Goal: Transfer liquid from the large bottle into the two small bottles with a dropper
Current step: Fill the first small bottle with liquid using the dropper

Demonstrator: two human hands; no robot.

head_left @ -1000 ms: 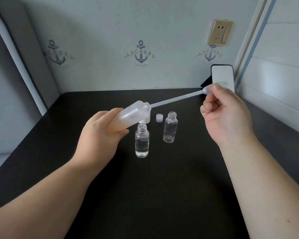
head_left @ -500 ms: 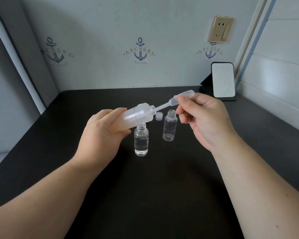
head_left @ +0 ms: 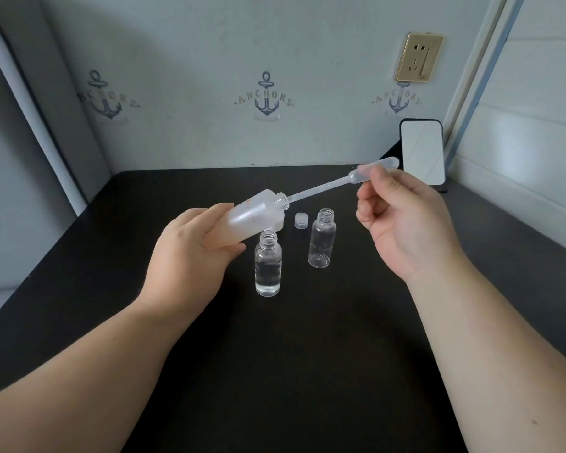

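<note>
My left hand (head_left: 193, 259) grips the large frosted bottle (head_left: 258, 214), tilted with its open neck pointing up and right. My right hand (head_left: 402, 223) pinches the bulb of a clear plastic dropper (head_left: 343, 181); the dropper's thin tip sits in the bottle's neck. Below the large bottle stands a small clear bottle (head_left: 268, 266), uncapped and about half full of clear liquid. A second small clear bottle (head_left: 322, 243) stands to its right, uncapped and looking empty.
A small translucent cap (head_left: 301, 220) lies on the black table (head_left: 275, 354) behind the two small bottles. A little mirror (head_left: 422, 152) leans in the back right corner by the wall. A wall socket (head_left: 419, 57) is above it.
The dropper was pushed deep into the large bottle half a second ago; now my right hand has drawn it back out to the right, leaving only the tip in the neck.
</note>
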